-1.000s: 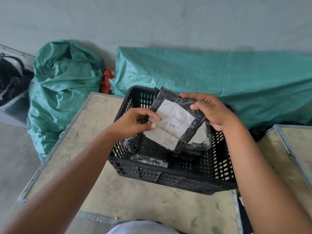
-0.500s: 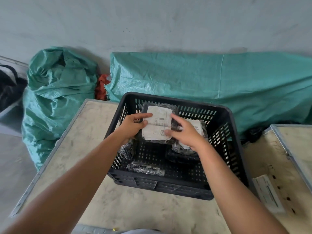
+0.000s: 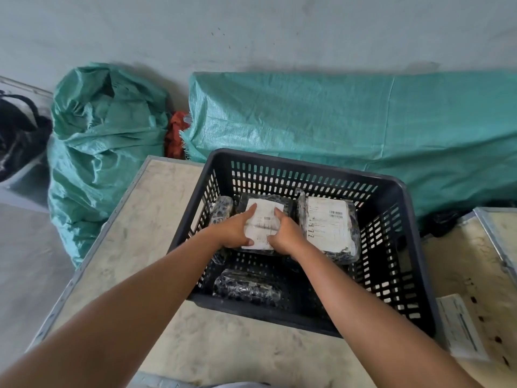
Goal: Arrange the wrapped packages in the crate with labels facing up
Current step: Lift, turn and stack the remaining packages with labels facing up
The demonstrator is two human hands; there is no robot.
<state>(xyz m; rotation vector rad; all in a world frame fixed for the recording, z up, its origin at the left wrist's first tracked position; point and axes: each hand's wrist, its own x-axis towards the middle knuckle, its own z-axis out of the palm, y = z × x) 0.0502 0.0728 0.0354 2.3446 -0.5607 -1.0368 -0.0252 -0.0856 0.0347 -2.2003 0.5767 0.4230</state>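
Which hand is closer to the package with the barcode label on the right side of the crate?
Right. The right hand sits just beside the barcode package, almost touching its left edge; the left hand is farther left, across the held package.

This looks like a parcel-sorting or storage area. A bare grey wall (image 3: pixel 251 29) backs bulging green woven sacks (image 3: pixel 103 152), a black slotted plastic crate (image 3: pixel 397 197) holds film-wrapped packages with printed barcode labels (image 3: pixel 327 222), and the worn surface (image 3: pixel 156 219) has metal-edged trim above a concrete floor (image 3: pixel 25 275).
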